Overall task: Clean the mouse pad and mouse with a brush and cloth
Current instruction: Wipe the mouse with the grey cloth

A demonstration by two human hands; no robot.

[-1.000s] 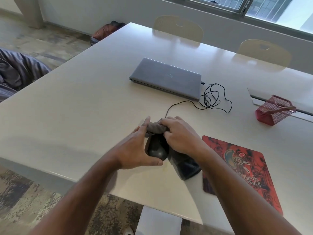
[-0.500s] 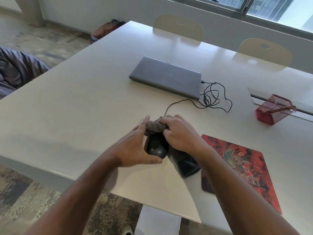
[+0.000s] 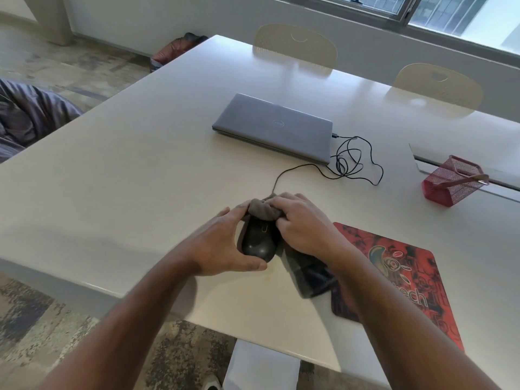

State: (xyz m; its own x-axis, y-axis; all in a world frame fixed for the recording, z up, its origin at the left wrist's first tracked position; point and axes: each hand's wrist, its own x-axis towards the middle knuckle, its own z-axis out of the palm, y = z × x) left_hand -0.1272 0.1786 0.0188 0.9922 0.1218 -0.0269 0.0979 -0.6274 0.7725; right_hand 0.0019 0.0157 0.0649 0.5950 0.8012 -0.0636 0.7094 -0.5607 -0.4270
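Observation:
A black wired mouse rests on the white table near its front edge. My left hand grips the mouse from its left side, thumb under its rear. My right hand presses a grey cloth onto the front of the mouse; the rest of the cloth trails under my right wrist toward the mat. A red printed mouse pad lies flat to the right, partly covered by my right forearm. No brush is clearly visible.
A closed grey laptop sits farther back, with the mouse's black cable coiled beside it. A red mesh holder stands at the right. Two chairs line the far side. The table's front edge runs just under my forearms.
The cloth under my right hand has shifted slightly over the front of the mouse. Both hands stay in nearly the same place.

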